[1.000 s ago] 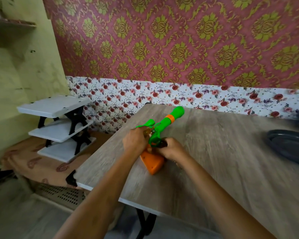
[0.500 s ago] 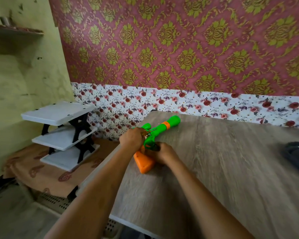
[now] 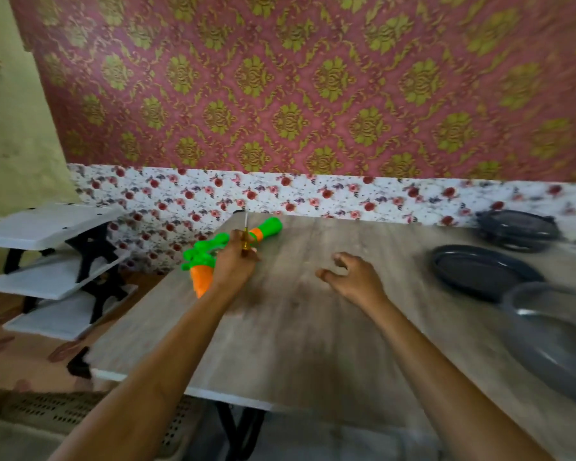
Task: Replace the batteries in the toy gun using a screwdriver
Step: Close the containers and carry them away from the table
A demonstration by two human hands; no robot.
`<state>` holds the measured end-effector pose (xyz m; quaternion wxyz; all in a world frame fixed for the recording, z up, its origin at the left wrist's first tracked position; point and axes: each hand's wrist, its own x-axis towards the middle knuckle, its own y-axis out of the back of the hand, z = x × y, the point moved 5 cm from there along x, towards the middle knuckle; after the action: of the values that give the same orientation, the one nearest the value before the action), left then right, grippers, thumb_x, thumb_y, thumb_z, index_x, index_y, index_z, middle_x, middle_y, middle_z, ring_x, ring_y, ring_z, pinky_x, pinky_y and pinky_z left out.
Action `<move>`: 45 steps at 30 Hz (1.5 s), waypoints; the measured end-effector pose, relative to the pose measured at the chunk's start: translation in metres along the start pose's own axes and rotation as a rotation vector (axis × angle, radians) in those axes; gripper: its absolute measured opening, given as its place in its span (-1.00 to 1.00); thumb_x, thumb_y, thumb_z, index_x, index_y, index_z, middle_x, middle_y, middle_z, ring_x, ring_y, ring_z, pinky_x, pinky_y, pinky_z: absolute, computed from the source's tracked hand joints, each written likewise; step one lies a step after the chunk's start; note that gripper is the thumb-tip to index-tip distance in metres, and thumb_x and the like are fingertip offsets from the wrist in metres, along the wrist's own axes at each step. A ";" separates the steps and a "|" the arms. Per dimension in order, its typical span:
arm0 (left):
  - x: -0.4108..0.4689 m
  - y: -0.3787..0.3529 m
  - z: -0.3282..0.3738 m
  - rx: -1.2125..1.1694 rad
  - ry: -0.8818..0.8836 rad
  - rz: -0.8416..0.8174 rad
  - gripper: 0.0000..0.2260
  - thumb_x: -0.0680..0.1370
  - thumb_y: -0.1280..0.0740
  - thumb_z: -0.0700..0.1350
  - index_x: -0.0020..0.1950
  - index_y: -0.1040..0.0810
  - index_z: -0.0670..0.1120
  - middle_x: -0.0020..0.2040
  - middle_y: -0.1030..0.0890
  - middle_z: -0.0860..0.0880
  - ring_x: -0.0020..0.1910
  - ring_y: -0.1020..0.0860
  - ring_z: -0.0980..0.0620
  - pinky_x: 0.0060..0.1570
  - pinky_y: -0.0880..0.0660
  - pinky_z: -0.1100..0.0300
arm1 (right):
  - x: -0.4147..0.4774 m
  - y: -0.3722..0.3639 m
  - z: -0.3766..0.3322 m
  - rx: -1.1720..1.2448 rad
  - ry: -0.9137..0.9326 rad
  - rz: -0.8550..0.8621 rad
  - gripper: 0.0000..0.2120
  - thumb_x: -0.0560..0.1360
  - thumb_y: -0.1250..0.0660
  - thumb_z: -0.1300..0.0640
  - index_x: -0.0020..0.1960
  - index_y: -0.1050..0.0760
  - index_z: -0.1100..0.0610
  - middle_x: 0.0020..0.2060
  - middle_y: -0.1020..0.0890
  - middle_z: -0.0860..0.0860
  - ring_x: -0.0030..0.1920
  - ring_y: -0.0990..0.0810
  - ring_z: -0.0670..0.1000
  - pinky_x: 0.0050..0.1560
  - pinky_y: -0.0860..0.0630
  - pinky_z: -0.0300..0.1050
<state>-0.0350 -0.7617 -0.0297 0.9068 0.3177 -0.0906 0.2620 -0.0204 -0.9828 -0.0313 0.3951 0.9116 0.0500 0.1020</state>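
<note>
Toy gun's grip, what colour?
Orange grip on the green toy gun, head view.

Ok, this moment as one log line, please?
left hand: holds screwdriver | right hand: empty, above table | toy gun: on table

Damask wallpaper [image 3: 313, 78] above a floral band [image 3: 346, 197]; white tiered shelf [image 3: 44, 224] beside the wooden table [image 3: 313, 327].

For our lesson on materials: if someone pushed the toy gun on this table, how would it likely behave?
The toy gun looks like moulded plastic, so probably stiff and light. Its round barrel might roll, but the jutting orange handle should stop that.
</note>
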 end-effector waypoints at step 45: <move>-0.044 -0.141 0.206 -0.812 0.199 -0.167 -0.75 0.58 -0.24 -0.17 -0.30 -0.37 -0.08 -0.47 -0.34 0.00 -0.63 -0.26 0.15 -0.61 -0.22 0.31 | -0.133 0.170 0.219 0.331 -0.352 0.539 -0.36 0.53 -0.28 -0.01 0.50 -0.11 0.16 0.45 -0.29 0.13 0.42 -0.31 0.14 0.41 -0.27 0.04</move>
<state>0.0028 -1.0015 0.0425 0.9807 -0.0859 -0.0723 0.1599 -0.0989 -1.2778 -0.0726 0.2035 0.9473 -0.2451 0.0345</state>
